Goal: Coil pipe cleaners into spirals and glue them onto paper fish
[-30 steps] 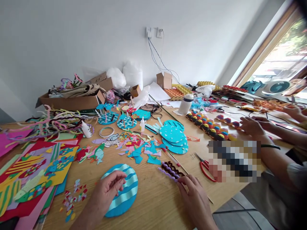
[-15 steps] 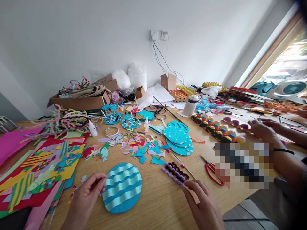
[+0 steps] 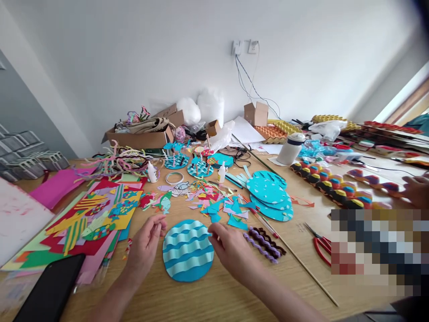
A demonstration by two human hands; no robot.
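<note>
A round blue disc (image 3: 188, 276) lies on the wooden table in front of me, with several pale blue wavy strips (image 3: 189, 242) across it. My left hand (image 3: 150, 239) is beside its upper left edge, thumb and fingers drawn together. Whatever those fingertips hold, if anything, is too small to make out. At the disc's upper right edge my right hand (image 3: 231, 246) has its fingers curled in a pinch by the end of a strip. Its fingertips are partly hidden. Just right of that hand lie twisted purple and brown pipe cleaners (image 3: 264, 244).
Blue discs (image 3: 268, 185) are stacked beyond paper scraps (image 3: 214, 208). Glue bottles (image 3: 152, 172), red-handled scissors (image 3: 322, 250) and a thin stick (image 3: 304, 268) lie around. Paper fish on coloured sheets (image 3: 97, 210) and a phone (image 3: 50, 286) are left. A co-worker's hand (image 3: 415, 190) is far right.
My right hand has left the pipe cleaners and moved left to the disc's right edge. My left hand stays by the disc's left side. The view has swung left.
</note>
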